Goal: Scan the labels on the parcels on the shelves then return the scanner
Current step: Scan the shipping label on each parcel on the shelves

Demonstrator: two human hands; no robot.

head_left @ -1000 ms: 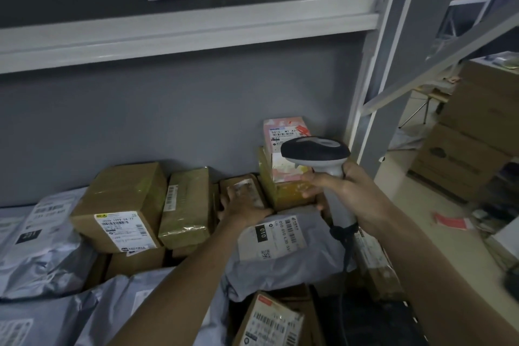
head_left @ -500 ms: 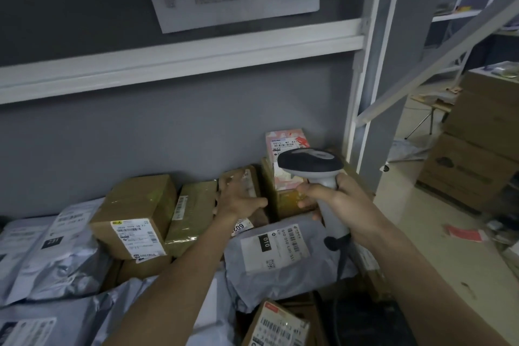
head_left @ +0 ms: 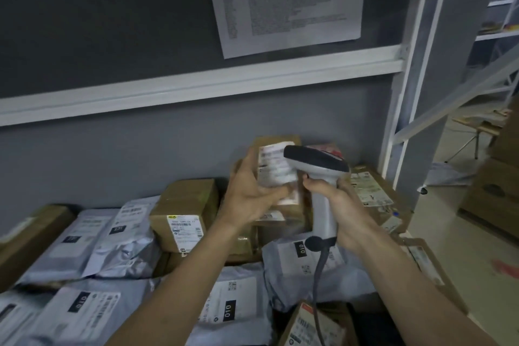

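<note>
Head view shows me a shelf packed with parcels, and I take the brown box with the yellow-topped label (head_left: 184,215) as my landmark. Left of that box lie grey mailer bags (head_left: 92,244), one overlapping another, and at the far left edge a long cardboard box (head_left: 31,236) sits beside them. In front of the landmark box I see more grey bags, two with black "010" tags (head_left: 228,310). Above the box runs a white shelf beam (head_left: 196,84), and above that a printed sheet (head_left: 286,0) hangs on the dark wall.

Just right of the landmark box, my left hand (head_left: 250,191) is raised above the pile and grips a small cardboard parcel (head_left: 276,168), thumb on its left side and fingers curled under it, so its white label faces me. The label print is too blurred to read. Touching or nearly touching that parcel on its right is the scanner (head_left: 317,166), dark head tilted toward the label. My right hand (head_left: 339,211) is wrapped round its pale handle, and the cable (head_left: 317,289) hangs down from the base. Further right of the landmark box, beyond the scanner, a flat brown box with a white label (head_left: 370,189) lies by the white shelf post (head_left: 412,64).
</note>
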